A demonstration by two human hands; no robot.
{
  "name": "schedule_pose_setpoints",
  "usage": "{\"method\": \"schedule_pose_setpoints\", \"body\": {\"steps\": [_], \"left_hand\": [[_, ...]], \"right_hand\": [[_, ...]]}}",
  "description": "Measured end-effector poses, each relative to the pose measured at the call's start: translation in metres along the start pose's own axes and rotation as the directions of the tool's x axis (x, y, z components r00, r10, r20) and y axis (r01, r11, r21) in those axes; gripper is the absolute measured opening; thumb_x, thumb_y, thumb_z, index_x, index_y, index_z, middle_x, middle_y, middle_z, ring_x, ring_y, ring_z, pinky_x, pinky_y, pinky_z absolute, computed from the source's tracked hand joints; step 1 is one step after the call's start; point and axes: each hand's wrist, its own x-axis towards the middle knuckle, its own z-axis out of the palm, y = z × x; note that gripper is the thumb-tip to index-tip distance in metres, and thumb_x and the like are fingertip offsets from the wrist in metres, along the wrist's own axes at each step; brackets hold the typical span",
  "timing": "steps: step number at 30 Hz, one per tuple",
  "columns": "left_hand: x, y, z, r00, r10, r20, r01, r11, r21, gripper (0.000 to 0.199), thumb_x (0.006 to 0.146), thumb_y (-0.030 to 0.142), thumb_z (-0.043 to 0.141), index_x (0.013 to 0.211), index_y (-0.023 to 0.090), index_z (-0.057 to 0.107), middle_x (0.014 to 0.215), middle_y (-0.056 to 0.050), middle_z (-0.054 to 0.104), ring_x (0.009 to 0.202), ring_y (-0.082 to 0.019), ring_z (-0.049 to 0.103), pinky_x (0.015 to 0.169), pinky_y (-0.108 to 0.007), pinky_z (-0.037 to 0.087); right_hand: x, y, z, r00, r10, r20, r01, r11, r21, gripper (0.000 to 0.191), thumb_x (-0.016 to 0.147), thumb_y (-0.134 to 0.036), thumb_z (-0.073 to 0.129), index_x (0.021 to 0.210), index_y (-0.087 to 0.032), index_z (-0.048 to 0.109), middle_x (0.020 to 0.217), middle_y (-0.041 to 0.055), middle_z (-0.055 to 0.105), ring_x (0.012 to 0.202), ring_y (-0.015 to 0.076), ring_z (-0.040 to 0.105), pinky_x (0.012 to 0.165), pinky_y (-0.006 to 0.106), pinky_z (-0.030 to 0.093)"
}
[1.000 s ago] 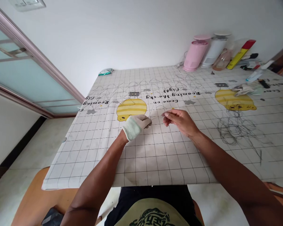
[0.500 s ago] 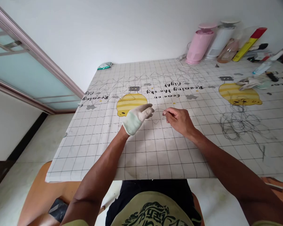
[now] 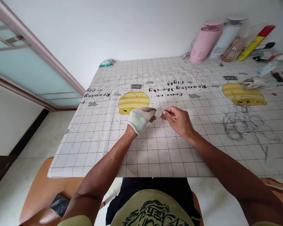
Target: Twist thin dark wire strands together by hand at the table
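Note:
My left hand [image 3: 141, 119], in a white and pale-green knit glove, is closed in a pinch over the middle of the table. Facing it a short gap away, my bare right hand [image 3: 180, 121] pinches with thumb and forefinger. A thin wire [image 3: 158, 128] runs between the two hands and dips in a small loop; its ends are hidden in the fingers. To the right lies a loose tangle of dark thin wire [image 3: 240, 124]. Bent wire pieces [image 3: 160, 72] lie in a row toward the back of the table.
A checked tablecloth [image 3: 103, 150] with printed yellow figures covers the table. At the back right stand a pink cylinder [image 3: 204, 44], a white cylinder [image 3: 226, 39], a bottle [image 3: 233, 50] and a yellow-red box [image 3: 256, 44]. Another glove [image 3: 256, 82] lies nearby. A green packet [image 3: 107, 62] is back left.
My left hand has moved slightly right toward my right hand, and its outstretched fingers have closed into a pinch. My right hand stays pinched in nearly the same place.

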Motion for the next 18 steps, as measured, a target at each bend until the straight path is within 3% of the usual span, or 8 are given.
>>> {"method": "schedule_pose_setpoints", "body": {"steps": [7, 10, 14, 18], "left_hand": [[-0.006, -0.002, 0.002, 0.996, 0.076, -0.035, -0.070, 0.988, 0.139, 0.035, 0.092, 0.026, 0.057, 0.117, 0.021, 0.081, 0.077, 0.000, 0.077, 0.077, -0.014, 0.069, 0.077, -0.024, 0.054], [-0.004, -0.006, 0.001, 0.992, 0.127, -0.008, -0.122, 0.967, 0.225, 0.034, 0.094, 0.030, 0.057, 0.117, 0.025, 0.082, 0.078, 0.001, 0.076, 0.081, -0.016, 0.069, 0.081, -0.026, 0.053], [-0.007, -0.006, 0.002, 0.990, 0.135, 0.049, -0.143, 0.943, 0.301, 0.035, 0.094, 0.030, 0.056, 0.117, 0.027, 0.082, 0.076, 0.002, 0.075, 0.080, -0.017, 0.068, 0.081, -0.027, 0.053], [-0.010, -0.005, 0.000, 0.974, 0.184, 0.135, -0.225, 0.872, 0.434, 0.038, 0.096, 0.026, 0.053, 0.121, 0.027, 0.081, 0.075, -0.001, 0.073, 0.077, -0.018, 0.067, 0.076, -0.028, 0.053]], "right_hand": [[-0.002, 0.005, 0.008, 0.996, 0.063, -0.065, -0.067, 0.996, -0.067, 0.027, 0.103, -0.038, 0.058, 0.082, -0.023, 0.063, 0.080, 0.0040, 0.077, 0.070, 0.0195, 0.073, 0.062, 0.032, 0.053], [-0.002, 0.009, 0.009, 0.998, 0.003, -0.068, -0.014, 0.988, -0.156, 0.027, 0.105, -0.036, 0.053, 0.082, -0.023, 0.059, 0.076, 0.0032, 0.073, 0.066, 0.0180, 0.068, 0.060, 0.031, 0.048], [0.001, 0.015, 0.011, 0.987, -0.124, -0.107, 0.074, 0.921, -0.383, 0.023, 0.103, -0.029, 0.050, 0.080, -0.024, 0.049, 0.067, 0.0000, 0.061, 0.055, 0.0150, 0.050, 0.056, 0.032, 0.035], [0.004, 0.016, 0.013, 0.983, -0.143, -0.115, 0.072, 0.879, -0.471, 0.025, 0.100, -0.025, 0.050, 0.078, -0.024, 0.040, 0.061, -0.0028, 0.049, 0.052, 0.0138, 0.039, 0.054, 0.031, 0.027]]}}
